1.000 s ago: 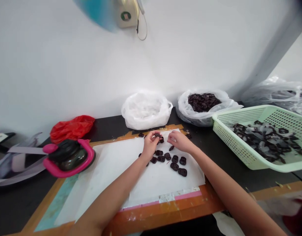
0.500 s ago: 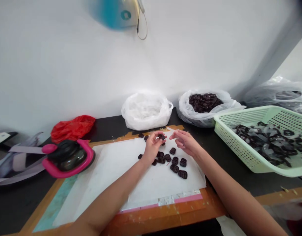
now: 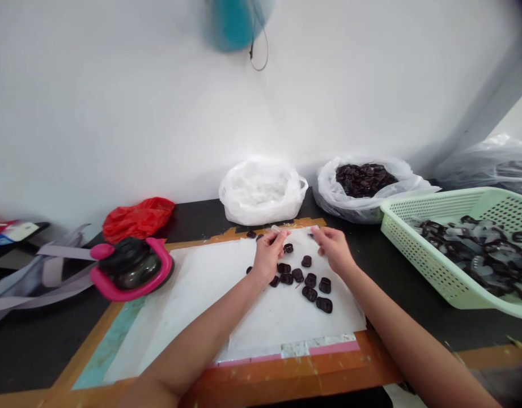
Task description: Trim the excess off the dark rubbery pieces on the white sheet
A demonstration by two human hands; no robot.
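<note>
My left hand (image 3: 269, 255) is closed in a pinch over the white sheet (image 3: 201, 283), with a small clear plastic piece (image 3: 275, 228) at its fingertips. To the right, my right hand (image 3: 332, 248) is also pinched, and a small dark piece (image 3: 312, 234) shows at its fingertips; most of it is hidden. The hands are apart. Several dark brown plastic pieces, shaped like small buckles, lie on the sheet between and below the hands, among them one dark piece (image 3: 324, 305) nearest me. A few more lie behind my left hand.
Behind the sheet stand a white bag of clear pieces (image 3: 263, 212) and a bag of dark pieces (image 3: 346, 212). A green basket (image 3: 422, 255) of mixed dark and clear parts is at right. On the left are a pink-and-black bottle (image 3: 131, 269) and a red bag (image 3: 137, 221).
My right hand has moved right, away from my left, and its fingers have closed. A clear piece now shows in my left hand, where a dark one was. The view has shifted slightly.
</note>
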